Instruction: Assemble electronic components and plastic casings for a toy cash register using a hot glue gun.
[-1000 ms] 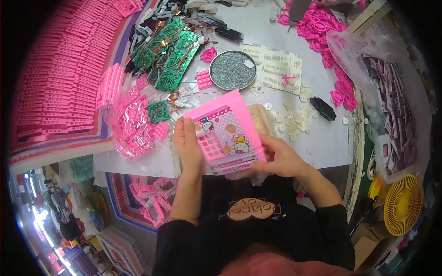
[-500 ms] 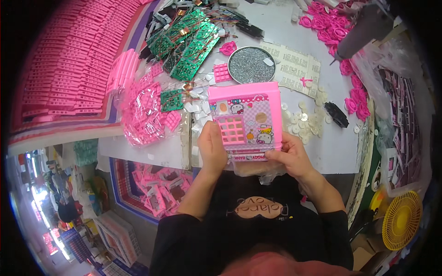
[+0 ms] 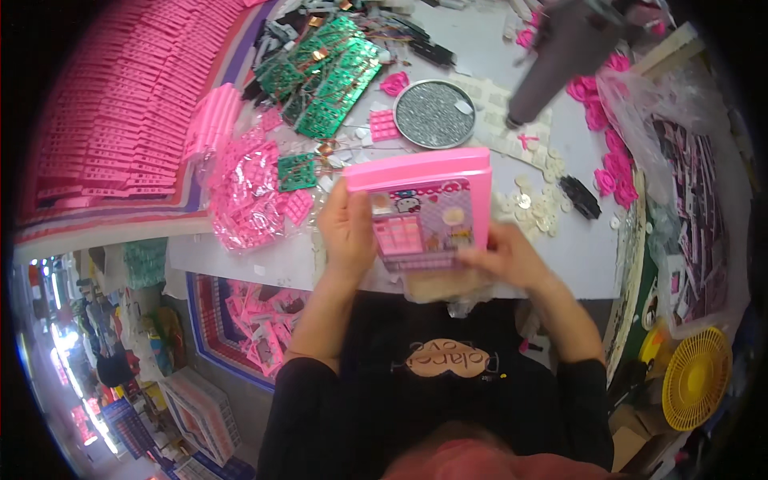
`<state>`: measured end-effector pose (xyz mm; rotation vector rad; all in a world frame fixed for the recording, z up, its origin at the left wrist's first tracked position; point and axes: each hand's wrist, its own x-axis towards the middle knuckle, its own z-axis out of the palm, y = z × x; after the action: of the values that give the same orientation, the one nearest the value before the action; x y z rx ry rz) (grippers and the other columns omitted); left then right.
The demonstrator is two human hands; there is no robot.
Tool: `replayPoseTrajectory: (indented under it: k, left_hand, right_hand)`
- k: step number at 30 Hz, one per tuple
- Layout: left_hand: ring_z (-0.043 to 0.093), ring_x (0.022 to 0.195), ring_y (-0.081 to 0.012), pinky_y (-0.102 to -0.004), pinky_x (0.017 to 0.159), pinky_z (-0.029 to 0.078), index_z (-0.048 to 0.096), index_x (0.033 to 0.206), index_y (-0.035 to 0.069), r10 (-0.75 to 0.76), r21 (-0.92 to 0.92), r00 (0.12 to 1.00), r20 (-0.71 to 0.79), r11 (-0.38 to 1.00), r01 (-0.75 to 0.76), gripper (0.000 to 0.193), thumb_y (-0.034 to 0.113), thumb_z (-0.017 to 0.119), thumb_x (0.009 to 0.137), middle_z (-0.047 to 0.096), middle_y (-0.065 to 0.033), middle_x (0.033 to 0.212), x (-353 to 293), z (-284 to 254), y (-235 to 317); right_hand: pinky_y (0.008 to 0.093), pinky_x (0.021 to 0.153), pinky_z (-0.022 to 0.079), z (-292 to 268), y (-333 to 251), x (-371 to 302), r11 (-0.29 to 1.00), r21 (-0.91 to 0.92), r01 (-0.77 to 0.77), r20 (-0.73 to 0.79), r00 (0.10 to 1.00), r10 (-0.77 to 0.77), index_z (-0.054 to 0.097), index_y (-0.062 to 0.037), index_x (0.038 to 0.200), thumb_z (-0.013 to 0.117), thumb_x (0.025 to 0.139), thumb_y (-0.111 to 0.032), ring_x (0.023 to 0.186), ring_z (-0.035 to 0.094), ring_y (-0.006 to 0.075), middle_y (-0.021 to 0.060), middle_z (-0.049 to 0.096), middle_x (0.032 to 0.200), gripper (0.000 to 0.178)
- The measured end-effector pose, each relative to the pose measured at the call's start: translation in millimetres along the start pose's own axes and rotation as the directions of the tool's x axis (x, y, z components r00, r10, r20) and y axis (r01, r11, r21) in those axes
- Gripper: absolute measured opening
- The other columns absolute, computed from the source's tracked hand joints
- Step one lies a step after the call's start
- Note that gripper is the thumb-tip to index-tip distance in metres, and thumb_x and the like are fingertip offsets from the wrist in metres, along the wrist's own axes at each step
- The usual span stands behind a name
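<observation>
Toy casing (image 3: pixel 424 206), pink and patterned, sits clamped between my left hand (image 3: pixel 348 228) and right hand (image 3: pixel 506 254) at the worktop's (image 3: pixel 578 260) near edge; I'm probably orienting it, so moving on calls for even support.

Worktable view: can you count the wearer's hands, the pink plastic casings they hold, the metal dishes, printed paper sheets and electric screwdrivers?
Hands: 2 (left hand, right hand)
Held pink plastic casing: 1
Round metal dish: 1
Printed paper sheet: 1
Electric screwdriver: 1
Total: 6
</observation>
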<state>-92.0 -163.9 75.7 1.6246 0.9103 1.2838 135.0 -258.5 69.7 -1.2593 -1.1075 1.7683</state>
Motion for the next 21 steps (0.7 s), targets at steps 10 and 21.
replayPoseTrajectory:
  k: [10,21]
  left_hand:
    - [0.058,0.119,-0.0359,-0.0544,0.101,0.045,0.067,0.106,0.014,0.169,0.206,0.574,0.801,0.822,-0.531,0.041,0.005,0.073,0.067,0.063,-0.0107,0.127,-22,-39,-15]
    - [0.053,0.127,-0.0328,-0.0600,0.110,0.032,0.065,0.118,0.010,0.037,0.303,0.650,0.759,0.864,-0.403,0.044,0.009,0.071,0.074,0.057,-0.0112,0.137,-48,-4,-11]
  right_hand:
    - [0.0458,0.106,0.042,-69,12,14,0.284,-0.838,0.466,0.345,0.856,-0.386,0.058,-0.0024,0.133,0.070,0.077,-0.023,0.137,0.043,0.0386,0.0157,0.047,0.149,0.061]
    - [0.0494,0.107,0.042,-43,27,7,0.110,-0.942,0.316,0.249,0.882,-0.400,0.055,-0.0061,0.137,0.073,0.079,-0.032,0.137,0.040,0.0420,0.0142,0.043,0.152,0.066]
